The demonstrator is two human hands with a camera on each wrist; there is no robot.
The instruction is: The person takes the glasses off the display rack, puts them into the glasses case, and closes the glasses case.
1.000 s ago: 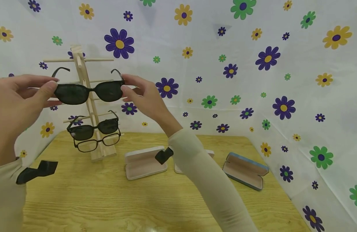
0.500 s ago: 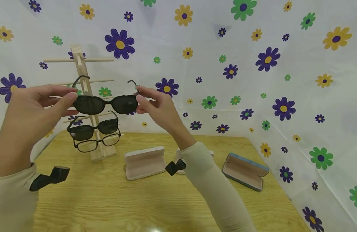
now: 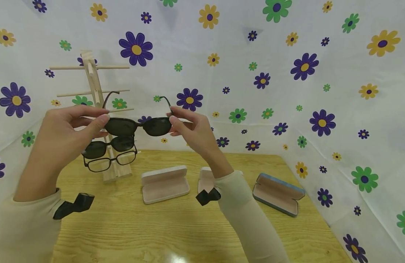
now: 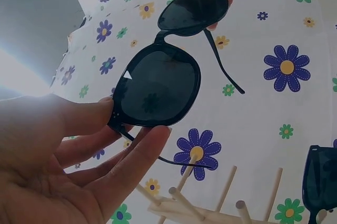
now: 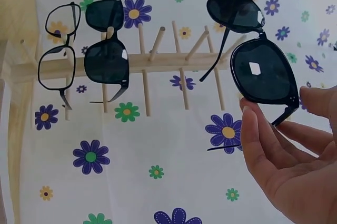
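Note:
Dark-lensed black sunglasses [image 3: 156, 126] are held up in the air between both hands, temples unfolded and pointing toward the backdrop. My left hand [image 3: 69, 131] pinches the left end of the frame between thumb and fingers. At the opposite end, my right hand [image 3: 197, 131] pinches the hinge corner. Behind them stands a wooden display rack [image 3: 96, 86] with crosswise pegs. On its lower pegs hang a second pair of sunglasses [image 3: 96, 149] and, beneath it, clear black-framed eyeglasses [image 3: 99, 165]. The right wrist view shows the held sunglasses [image 5: 263, 71] apart from the hung pairs.
On the wooden table [image 3: 149, 230] lie a white open glasses case [image 3: 166, 184], another pale open case [image 3: 205, 177] partly behind the right wrist, and a blue open case [image 3: 278, 193] at the right. A flower-print cloth [image 3: 235, 84] hangs behind and beside the table.
Both hands have carried the sunglasses right and downward, from in front of the rack's upper pegs to partly right of it. The hold on both ends stays the same.

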